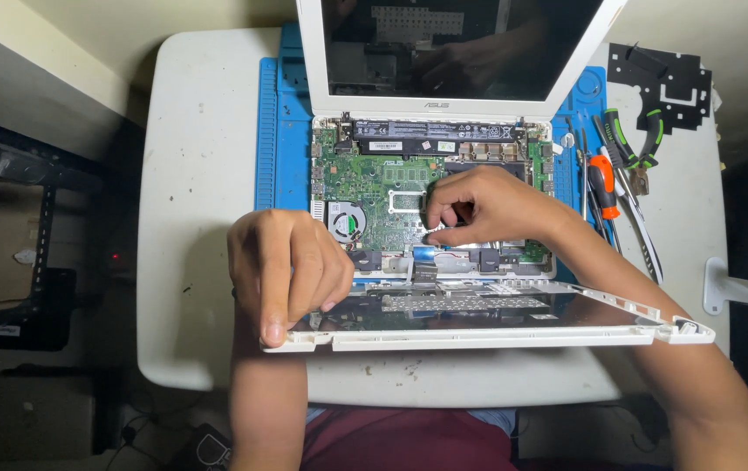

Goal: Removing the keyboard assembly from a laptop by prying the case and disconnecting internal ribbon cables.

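White keyboard cover (pixel 496 327) tilted up, left hand (pixel 286 270) gripping edge; right hand (pixel 478 205) pinching at green motherboard (pixel 374 187).

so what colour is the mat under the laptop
Blue: the mat shows either side of the open laptop in the head view.

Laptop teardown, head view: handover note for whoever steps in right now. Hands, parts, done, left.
Left hand: grips the left end of the white keyboard cover, tilted up off the base.
Right hand: fingertips pinched on the green motherboard, by the flat cables near its front edge.
Laptop sits on the blue mat, screen open.
Screwdriver and pliers lie to the right.
Done: cover lifted, board exposed.
Left: cover not yet clear of the base; cable state unclear.
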